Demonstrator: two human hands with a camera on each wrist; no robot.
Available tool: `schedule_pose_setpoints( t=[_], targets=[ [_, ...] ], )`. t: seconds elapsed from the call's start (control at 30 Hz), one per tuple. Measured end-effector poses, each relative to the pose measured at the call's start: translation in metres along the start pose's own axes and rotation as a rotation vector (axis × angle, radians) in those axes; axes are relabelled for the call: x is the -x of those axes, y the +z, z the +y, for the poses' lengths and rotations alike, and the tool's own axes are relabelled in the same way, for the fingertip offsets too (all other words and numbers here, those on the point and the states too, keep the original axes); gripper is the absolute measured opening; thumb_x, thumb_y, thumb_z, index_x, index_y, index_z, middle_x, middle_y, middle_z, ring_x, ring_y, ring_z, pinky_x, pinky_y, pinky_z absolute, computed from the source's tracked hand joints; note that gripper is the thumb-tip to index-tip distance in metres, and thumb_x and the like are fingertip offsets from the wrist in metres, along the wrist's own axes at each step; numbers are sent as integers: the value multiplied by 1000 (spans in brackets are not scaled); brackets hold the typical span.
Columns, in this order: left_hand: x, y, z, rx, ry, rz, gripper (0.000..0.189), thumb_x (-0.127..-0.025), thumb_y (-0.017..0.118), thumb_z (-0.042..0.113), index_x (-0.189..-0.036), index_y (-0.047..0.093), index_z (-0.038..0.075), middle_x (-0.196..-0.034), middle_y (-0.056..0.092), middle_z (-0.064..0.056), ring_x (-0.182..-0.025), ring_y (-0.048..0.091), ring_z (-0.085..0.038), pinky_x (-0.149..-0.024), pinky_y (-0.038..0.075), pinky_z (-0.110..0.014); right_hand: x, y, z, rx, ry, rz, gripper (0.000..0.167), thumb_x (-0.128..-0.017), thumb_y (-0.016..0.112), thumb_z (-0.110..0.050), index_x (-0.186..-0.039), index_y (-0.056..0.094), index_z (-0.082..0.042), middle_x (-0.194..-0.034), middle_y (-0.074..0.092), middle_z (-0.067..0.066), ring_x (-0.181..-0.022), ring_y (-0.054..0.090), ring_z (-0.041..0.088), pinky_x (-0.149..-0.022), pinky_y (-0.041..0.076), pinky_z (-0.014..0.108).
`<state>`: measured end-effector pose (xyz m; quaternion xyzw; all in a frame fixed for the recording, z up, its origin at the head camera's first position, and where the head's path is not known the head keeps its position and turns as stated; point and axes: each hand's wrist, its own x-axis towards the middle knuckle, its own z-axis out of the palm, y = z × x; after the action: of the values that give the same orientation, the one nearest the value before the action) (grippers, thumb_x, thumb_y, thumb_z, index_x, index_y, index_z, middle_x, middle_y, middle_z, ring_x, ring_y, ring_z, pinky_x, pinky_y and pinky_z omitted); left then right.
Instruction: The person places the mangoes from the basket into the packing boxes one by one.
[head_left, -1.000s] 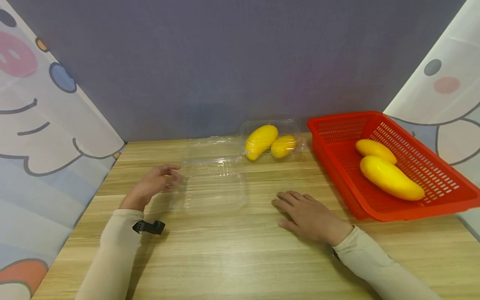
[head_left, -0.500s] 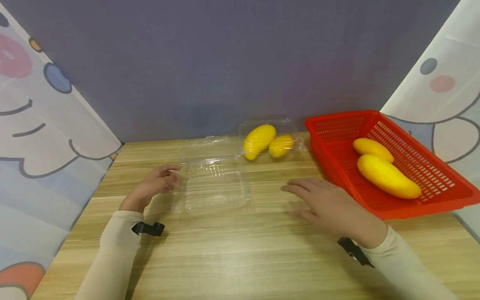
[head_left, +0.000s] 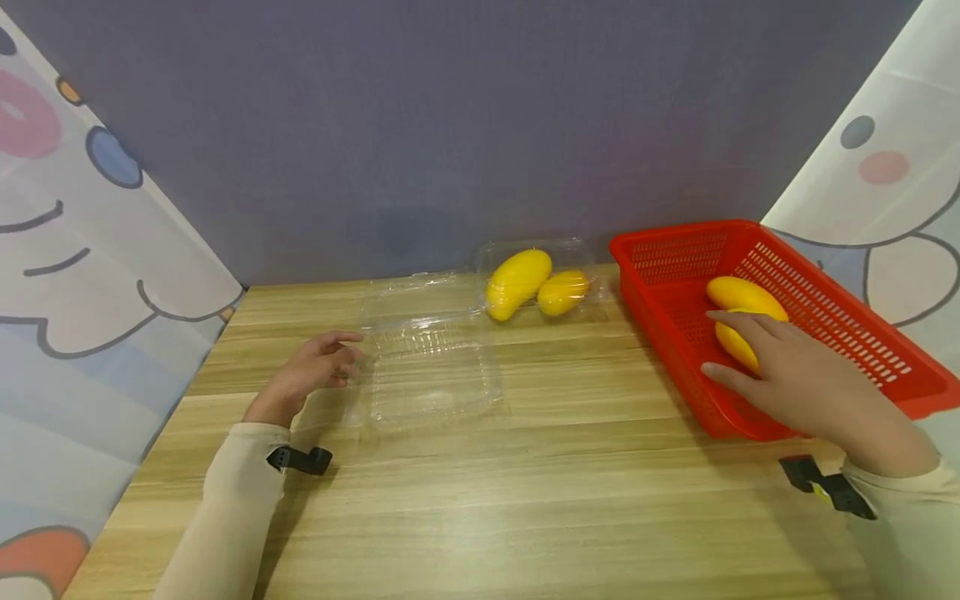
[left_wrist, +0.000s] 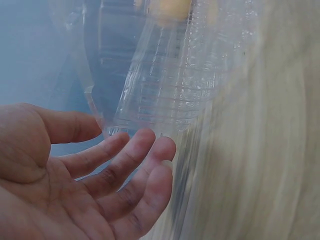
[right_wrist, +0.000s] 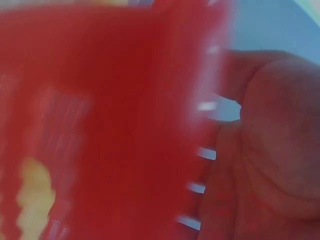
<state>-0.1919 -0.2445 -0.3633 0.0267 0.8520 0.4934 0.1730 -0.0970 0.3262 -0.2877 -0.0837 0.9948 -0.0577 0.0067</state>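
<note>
My left hand (head_left: 311,371) is beside a clear plastic clamshell box (head_left: 431,379), which lies with its lid folded back. In the left wrist view its loosely bent fingers (left_wrist: 137,162) and thumb are right at the box's edge, with a gap between thumb and forefinger. My right hand (head_left: 813,383) reaches over the near side of a red plastic basket (head_left: 667,358), fingers stretched out, thumb apart. Below it lies a yellow mango (head_left: 735,346), partly hidden by the fingers, with another mango (head_left: 738,292) behind. The right wrist view is blurred, with the basket wall across the fingers.
Against the grey back wall stands another clear plastic box (head_left: 592,250) with two yellow mangoes (head_left: 517,283) inside. It sits between the clamshell box and the basket. All stand on a wooden table (head_left: 465,517), with cartoon-print cloth at both sides.
My right hand has lifted off the table and moved right, over the basket and its mangoes. My left hand has stayed at the clamshell box, which has shifted slightly.
</note>
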Motion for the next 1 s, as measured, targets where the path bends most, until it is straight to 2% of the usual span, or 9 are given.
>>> schedule_pose_setpoints(
  t=[0.2,0.33,0.43,0.73,0.87,1.0],
  targets=[
    [1,-1,-3,4,2,4,49,-107,40,20,-152,33,4,-142,49,-27,-103,63,-19,-83,56,-30,-8,8,45,-34,114,-54,95,-90,58,-64,-151,26,1,-142,35,39,-124,33,59,-98,30,80],
    [1,-1,-5,8,12,7,47,-107,38,16,-152,33,1,-141,50,-29,-100,63,-15,-82,56,-29,-12,11,64,-43,206,-68,102,-87,59,-67,-150,24,5,-140,30,44,-122,29,61,-96,27,83],
    [1,-1,-6,13,15,6,48,-107,37,16,-152,32,1,-141,49,-29,-101,63,-16,-82,56,-29,-15,14,75,-50,249,-113,108,-86,58,-70,-150,21,9,-140,26,48,-120,26,64,-96,25,84],
    [0,-1,-6,22,7,4,49,-107,39,23,-153,33,5,-142,49,-26,-105,63,-20,-82,56,-30,-23,24,99,-66,260,-185,116,-84,59,-71,-147,17,17,-138,26,50,-117,30,64,-97,28,81],
    [-1,0,-5,20,0,6,48,-107,40,21,-152,34,6,-143,49,-25,-106,63,-21,-83,55,-29,-26,26,106,-93,270,-197,118,-83,62,-70,-146,17,19,-132,31,48,-106,39,59,-93,34,78],
    [-2,2,-3,30,-4,8,48,-106,40,20,-152,35,7,-143,50,-24,-108,63,-20,-86,55,-29,-27,25,110,-116,264,-203,113,-82,69,-61,-143,21,21,-123,40,45,-94,46,52,-84,41,72]
  ],
)
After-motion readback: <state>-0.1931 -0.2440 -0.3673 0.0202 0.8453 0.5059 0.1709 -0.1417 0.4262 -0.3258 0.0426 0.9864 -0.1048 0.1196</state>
